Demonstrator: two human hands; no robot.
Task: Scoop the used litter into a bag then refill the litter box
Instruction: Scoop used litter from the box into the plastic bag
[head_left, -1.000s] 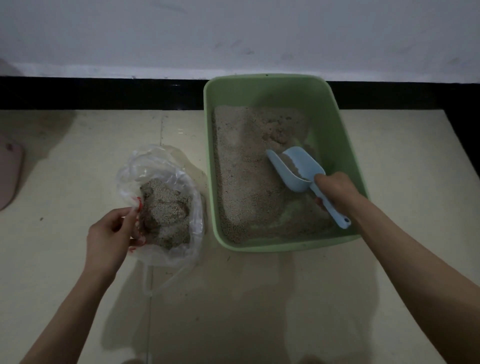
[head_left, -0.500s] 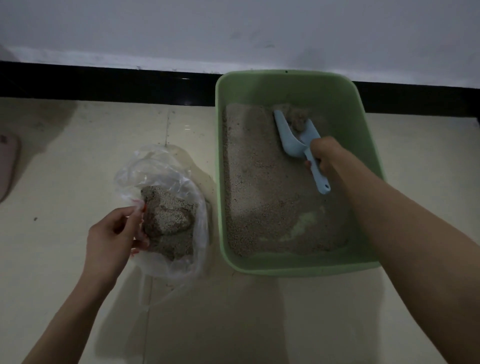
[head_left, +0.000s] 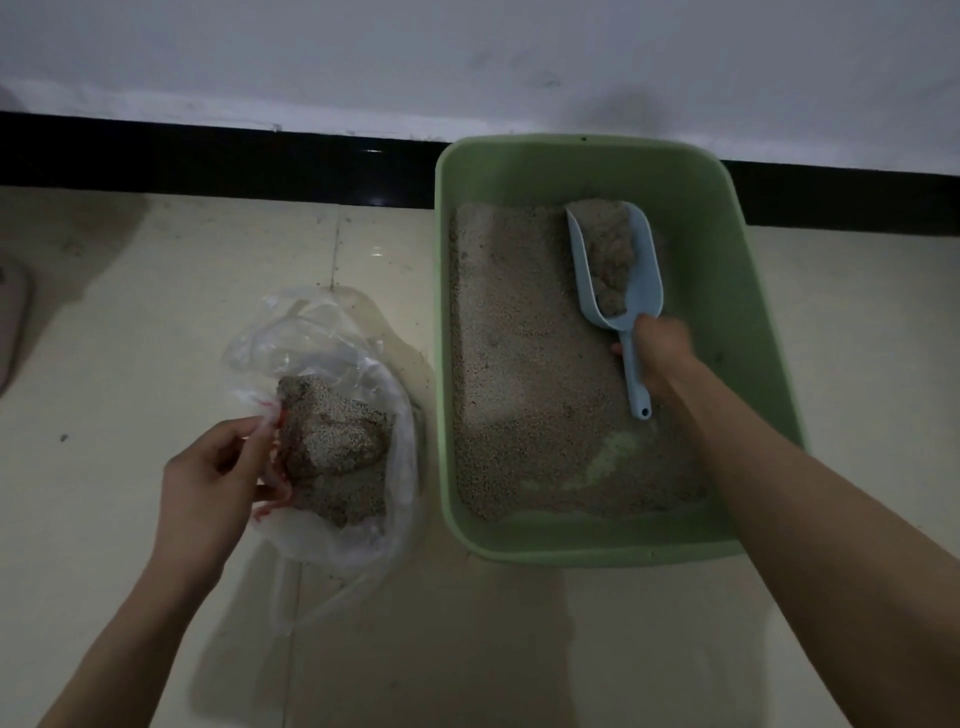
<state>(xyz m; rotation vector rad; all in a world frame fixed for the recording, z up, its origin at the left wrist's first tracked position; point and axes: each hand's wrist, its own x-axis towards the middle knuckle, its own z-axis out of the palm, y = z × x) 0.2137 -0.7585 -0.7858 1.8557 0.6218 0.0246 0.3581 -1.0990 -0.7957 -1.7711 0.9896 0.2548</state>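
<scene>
Head view, reading left to right. Left hand (head_left: 208, 483) is pinching the near rim of the clear plastic bag (head_left: 363, 364), thumb and fingers clamped on the crinkled film and holding the mouth apart. Just beyond that pinch, inside the bag, clumped litter (head_left: 332, 447) is sitting as a lumpy, granular grey-brown mass. Bag is lying on the glossy pale tiled floor (head_left: 156, 312), just beside the green litter box (head_left: 753, 291).

Right hand (head_left: 660, 353) is wrapping the handle of the pale blue scoop (head_left: 644, 291), fingers closed round it. Ahead of the grip, the rounded smooth plastic bowl is carrying a heaped load toward the far end of the box. Behind and left of the grip, loose litter (head_left: 519, 364) is lying as a fine pebbly bed; bare green floor is showing just behind the handle tip.

Judgement: scooping is partway; much litter is remaining, this load is not yet bagged, refill not begun.
</scene>
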